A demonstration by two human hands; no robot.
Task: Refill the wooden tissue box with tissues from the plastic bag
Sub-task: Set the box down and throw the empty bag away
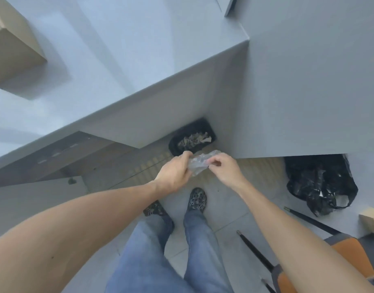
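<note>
1. Head view: a crumpled clear plastic bag (199, 162) is stretched between both hands above the tiled floor (230, 210), its long axis running roughly left to right, upper end toward the right.
2. The left hand (175, 171) pinches the bag's left end; the right hand (224, 169) pinches its right edge, fingers closed on the film.
3. Beyond the bag sits a black-lined waste bin (192, 136) under the pale grey worktop (118, 66); a tan box (12, 53) rests on that worktop.
</note>
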